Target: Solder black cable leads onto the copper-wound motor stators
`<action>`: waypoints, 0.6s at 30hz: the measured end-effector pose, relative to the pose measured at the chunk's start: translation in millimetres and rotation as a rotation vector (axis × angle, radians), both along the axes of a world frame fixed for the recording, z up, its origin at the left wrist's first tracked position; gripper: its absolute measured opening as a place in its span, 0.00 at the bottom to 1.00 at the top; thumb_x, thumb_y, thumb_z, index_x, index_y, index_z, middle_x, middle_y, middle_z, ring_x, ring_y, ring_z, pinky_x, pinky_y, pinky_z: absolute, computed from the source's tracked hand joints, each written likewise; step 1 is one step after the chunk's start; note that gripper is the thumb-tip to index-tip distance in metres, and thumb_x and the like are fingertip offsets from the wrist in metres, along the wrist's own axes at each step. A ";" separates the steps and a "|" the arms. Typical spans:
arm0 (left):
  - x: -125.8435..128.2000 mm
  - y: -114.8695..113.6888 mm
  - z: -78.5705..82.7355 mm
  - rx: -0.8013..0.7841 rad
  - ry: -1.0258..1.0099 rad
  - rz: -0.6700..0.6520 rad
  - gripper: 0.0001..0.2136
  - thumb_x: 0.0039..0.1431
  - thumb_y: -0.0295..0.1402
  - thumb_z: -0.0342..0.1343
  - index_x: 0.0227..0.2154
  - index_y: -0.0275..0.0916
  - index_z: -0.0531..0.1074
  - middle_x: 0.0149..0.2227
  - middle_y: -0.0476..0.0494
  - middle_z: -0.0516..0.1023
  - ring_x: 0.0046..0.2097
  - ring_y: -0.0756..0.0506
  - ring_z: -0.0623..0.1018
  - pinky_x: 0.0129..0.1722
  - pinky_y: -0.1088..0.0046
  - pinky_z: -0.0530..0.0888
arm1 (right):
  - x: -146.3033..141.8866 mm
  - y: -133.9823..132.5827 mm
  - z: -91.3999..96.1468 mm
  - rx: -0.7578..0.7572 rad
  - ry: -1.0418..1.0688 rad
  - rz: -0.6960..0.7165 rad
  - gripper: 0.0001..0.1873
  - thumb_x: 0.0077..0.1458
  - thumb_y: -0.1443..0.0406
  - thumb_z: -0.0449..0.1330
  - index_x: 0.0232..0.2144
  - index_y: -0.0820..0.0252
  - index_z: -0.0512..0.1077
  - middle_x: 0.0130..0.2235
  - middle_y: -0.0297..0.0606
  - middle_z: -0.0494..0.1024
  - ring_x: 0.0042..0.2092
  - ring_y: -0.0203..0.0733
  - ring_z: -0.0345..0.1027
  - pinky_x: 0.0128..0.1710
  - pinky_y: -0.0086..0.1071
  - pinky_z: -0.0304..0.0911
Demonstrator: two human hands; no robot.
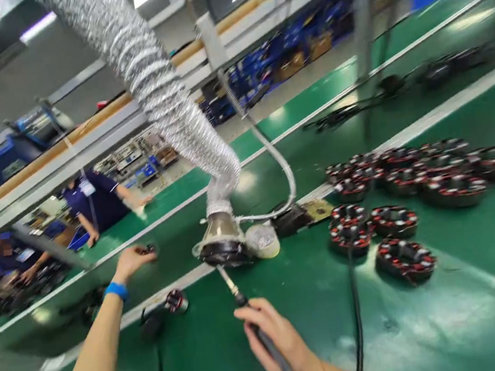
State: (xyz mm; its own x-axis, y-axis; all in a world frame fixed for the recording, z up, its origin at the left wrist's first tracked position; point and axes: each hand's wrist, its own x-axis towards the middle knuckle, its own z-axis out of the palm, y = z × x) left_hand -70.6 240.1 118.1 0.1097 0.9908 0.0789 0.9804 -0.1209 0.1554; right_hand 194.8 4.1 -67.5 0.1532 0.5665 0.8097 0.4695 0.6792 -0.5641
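My right hand [277, 336] is wrapped round the dark handle of a soldering iron [261, 335], whose tip points up toward the mouth of a fume extraction hood [222, 239]. With my left arm stretched out to the far side, my left hand [131, 263] pinches a small dark part [149, 250], blurred at its edges. Below that hand, a small round wound coil part [176, 301] lies on the green bench. Right of the hood stands a pale roll, perhaps of solder wire [262, 240].
Many ring-shaped motor stators [452, 186] with red and white windings cover the right side of the bench [306, 325]. A silver flexible duct [159, 93] hangs over the middle. A black cable [357, 312] crosses the bench. Co-workers [96, 202] are at the left, beyond a conveyor [180, 233].
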 end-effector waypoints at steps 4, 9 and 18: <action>34.4 -98.3 19.3 0.008 -0.039 -0.136 0.27 0.42 0.46 0.65 0.44 0.36 0.76 0.43 0.40 0.81 0.44 0.39 0.78 0.44 0.68 0.71 | 6.1 -1.8 15.8 0.045 0.083 -0.040 0.22 0.60 0.75 0.55 0.54 0.54 0.67 0.43 0.43 0.72 0.40 0.40 0.74 0.41 0.33 0.73; 77.0 -203.8 -21.4 -0.092 -0.106 -0.299 0.24 0.41 0.41 0.67 0.44 0.40 0.76 0.43 0.45 0.81 0.43 0.40 0.79 0.45 0.68 0.72 | 6.9 -9.0 22.9 0.088 0.100 -0.032 0.24 0.60 0.76 0.56 0.56 0.54 0.65 0.42 0.42 0.73 0.41 0.41 0.73 0.43 0.37 0.74; 103.6 -233.6 -84.3 -0.108 -0.103 -0.312 0.29 0.48 0.44 0.67 0.52 0.40 0.71 0.49 0.41 0.74 0.45 0.40 0.79 0.46 0.64 0.75 | 8.0 -4.6 15.6 0.072 0.105 -0.097 0.20 0.61 0.75 0.54 0.54 0.56 0.66 0.45 0.44 0.69 0.39 0.41 0.73 0.40 0.36 0.74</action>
